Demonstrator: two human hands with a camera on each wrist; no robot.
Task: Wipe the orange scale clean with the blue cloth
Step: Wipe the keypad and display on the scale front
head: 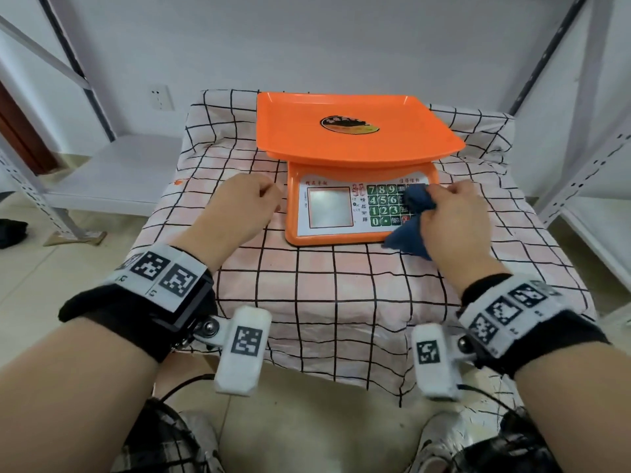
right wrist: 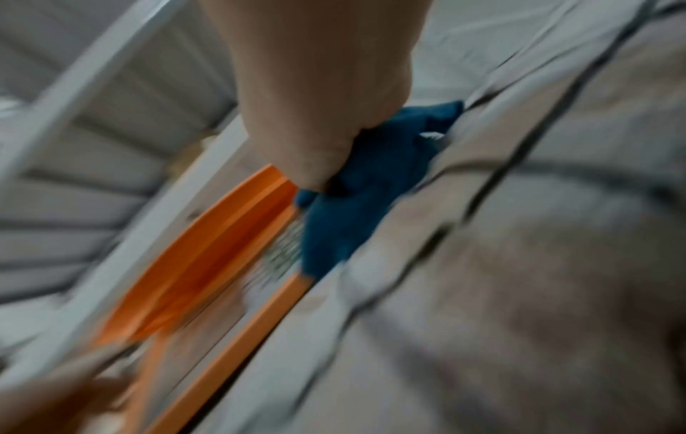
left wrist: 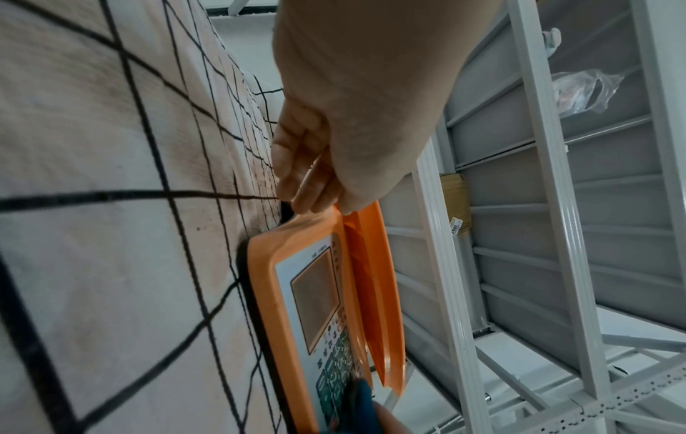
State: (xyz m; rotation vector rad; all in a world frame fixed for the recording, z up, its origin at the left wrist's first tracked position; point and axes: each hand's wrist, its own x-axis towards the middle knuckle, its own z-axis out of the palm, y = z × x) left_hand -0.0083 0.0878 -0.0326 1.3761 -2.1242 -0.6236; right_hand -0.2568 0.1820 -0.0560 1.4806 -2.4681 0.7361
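The orange scale [head: 341, 145] stands on the checked tablecloth [head: 341, 295], its wide tray over a base with a display and green keypad [head: 384, 204]. My right hand [head: 454, 216] grips the bunched blue cloth [head: 415, 199] and presses it on the right side of the keypad; a loose end hangs over the base's front right corner. My left hand [head: 246, 206] lies curled beside the base's left edge. In the left wrist view its fingers [left wrist: 297, 176] touch the rear corner of the scale [left wrist: 267, 264]. The right wrist view is blurred, showing the cloth [right wrist: 356, 205] under my hand [right wrist: 315, 117].
White metal shelving stands to the left [head: 68, 165] and right [head: 580, 172] of the small table. The wall is close behind the scale. Bare tablecloth lies in front of the scale. My knees and cables sit below the table's front edge.
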